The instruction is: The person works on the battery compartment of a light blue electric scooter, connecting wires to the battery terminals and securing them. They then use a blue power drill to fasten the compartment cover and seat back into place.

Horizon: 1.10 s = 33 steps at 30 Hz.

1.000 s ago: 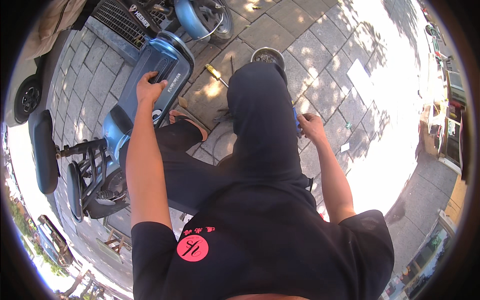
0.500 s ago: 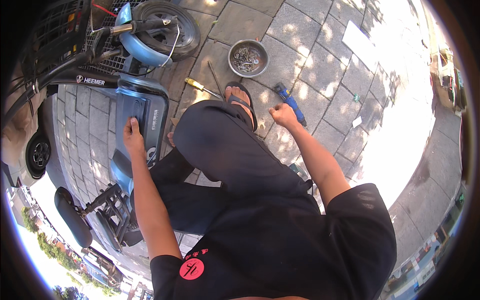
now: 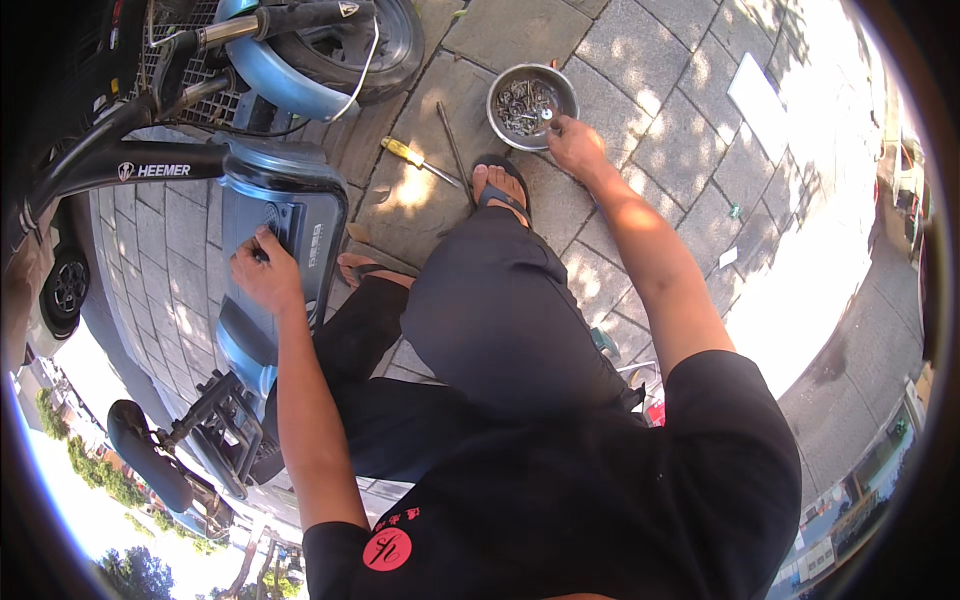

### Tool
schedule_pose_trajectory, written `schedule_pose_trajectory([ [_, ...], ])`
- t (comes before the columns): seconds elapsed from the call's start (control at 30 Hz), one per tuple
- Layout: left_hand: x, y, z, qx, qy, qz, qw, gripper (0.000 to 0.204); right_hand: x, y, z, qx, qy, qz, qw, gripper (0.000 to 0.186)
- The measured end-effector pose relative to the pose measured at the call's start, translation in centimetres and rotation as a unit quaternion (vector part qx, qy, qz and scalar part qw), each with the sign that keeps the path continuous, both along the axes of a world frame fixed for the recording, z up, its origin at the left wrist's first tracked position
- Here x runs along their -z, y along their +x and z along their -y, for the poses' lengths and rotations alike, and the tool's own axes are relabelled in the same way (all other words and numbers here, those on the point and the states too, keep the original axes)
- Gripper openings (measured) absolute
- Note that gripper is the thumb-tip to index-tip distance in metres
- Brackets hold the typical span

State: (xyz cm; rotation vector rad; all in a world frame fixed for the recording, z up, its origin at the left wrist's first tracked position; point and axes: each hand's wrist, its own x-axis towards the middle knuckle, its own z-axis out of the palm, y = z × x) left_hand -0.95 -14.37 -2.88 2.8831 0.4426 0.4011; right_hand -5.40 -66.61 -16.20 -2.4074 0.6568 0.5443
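My left hand (image 3: 267, 272) is closed over the grey footboard (image 3: 313, 225) of a blue electric bike. Something small and dark shows at its thumb and fingers, too small to name. My right hand (image 3: 578, 152) has its fingers pinched together at the near right rim of a round metal bowl (image 3: 493, 108). Loose screws and other small metal parts (image 3: 522, 102) lie in the bowl. Whatever the right fingertips hold, if anything, cannot be made out. A yellow-handled screwdriver (image 3: 405, 152) and a thin metal rod (image 3: 452, 140) lie on the paving left of the bowl.
The bike's front wheel (image 3: 400, 45) and handlebar (image 3: 70, 175) are at the upper left, its seat (image 3: 145, 455) at the lower left. My sandalled foot (image 3: 503, 185) stands just below the bowl. A white flat sheet (image 3: 762, 100) lies on the paving at right.
My right hand has moved up and left to the bowl's rim from beside a blue power tool, which is now hidden. My left hand stays over the footboard, turned slightly. The view has shifted.
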Motion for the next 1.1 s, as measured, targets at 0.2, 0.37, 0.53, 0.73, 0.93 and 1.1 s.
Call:
schedule_pose_trajectory([
  [0.2, -0.3, 1.1, 0.9, 0.018, -0.007, -0.019, 1.0, 0.042, 3.9, 2.4, -1.6, -0.126, -0.035, -0.011, 0.991, 0.039],
  [0.37, -0.4, 0.8, 0.8, 0.003, 0.005, -0.035, 0.999, 0.041, 4.2, 4.9, -3.2, -0.127, -0.071, -0.107, 0.984, 0.05],
  [0.53, -0.1, 0.7, 0.7, 0.014, 0.013, -0.017, 1.0, 0.044, 5.9, 5.0, -2.8, -0.151, -0.082, -0.079, 0.982, 0.05],
  [0.73, 0.1, 0.6, 0.6, 0.018, 0.005, -0.01, 1.0, 0.037, 6.3, 5.4, -2.9, -0.11, -0.081, -0.119, 0.983, 0.055],
  [0.93, 0.3, 0.8, 0.3, 0.029, 0.013, -0.006, 0.999, 0.044, 7.8, 5.5, -2.1, -0.09, -0.058, -0.097, 0.99, 0.053],
  [1.1, 0.0, 0.9, 0.8, 0.031, 0.024, -0.001, 0.999, 0.036, 7.5, 4.8, -1.6, -0.088, -0.045, -0.052, 0.994, 0.05],
])
